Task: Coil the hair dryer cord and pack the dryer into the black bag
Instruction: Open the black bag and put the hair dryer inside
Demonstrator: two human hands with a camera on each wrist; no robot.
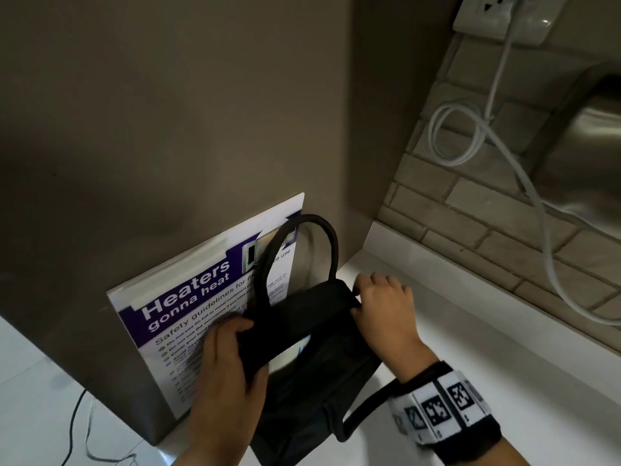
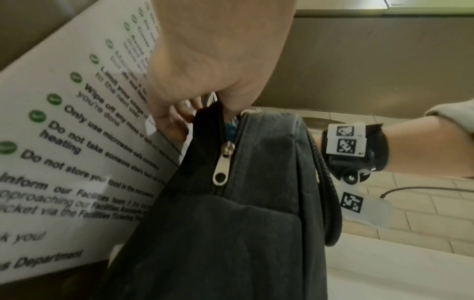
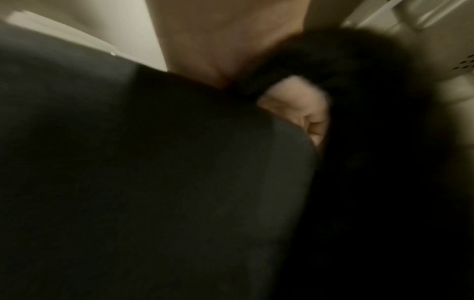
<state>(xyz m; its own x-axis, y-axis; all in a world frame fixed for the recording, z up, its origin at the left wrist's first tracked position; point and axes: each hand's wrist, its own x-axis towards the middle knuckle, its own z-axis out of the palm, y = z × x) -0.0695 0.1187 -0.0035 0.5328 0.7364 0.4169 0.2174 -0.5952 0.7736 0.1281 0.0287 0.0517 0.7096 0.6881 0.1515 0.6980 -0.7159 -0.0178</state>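
The black bag (image 1: 312,375) stands on the white counter (image 1: 470,358), one carry handle (image 1: 331,240) arching above it. My left hand (image 1: 235,338) grips the near-left end of the bag's opening. My right hand (image 1: 368,297) grips the far-right end. In the left wrist view the left hand (image 2: 205,105) pinches the fabric just above the silver zipper pull (image 2: 222,168). A bluish-white sliver (image 1: 304,344) shows inside the opening; the dryer and its cord cannot be made out. The right wrist view is blurred, showing dark bag fabric (image 3: 153,182) and curled fingers (image 3: 295,101).
A "Heaters gonna heat" poster (image 1: 188,304) leans on the brown wall right behind the bag. A white looped cable (image 1: 470,129) hangs from a wall socket (image 1: 497,15) beside a steel appliance (image 1: 588,146). A thin dark cable (image 1: 75,422) lies at lower left.
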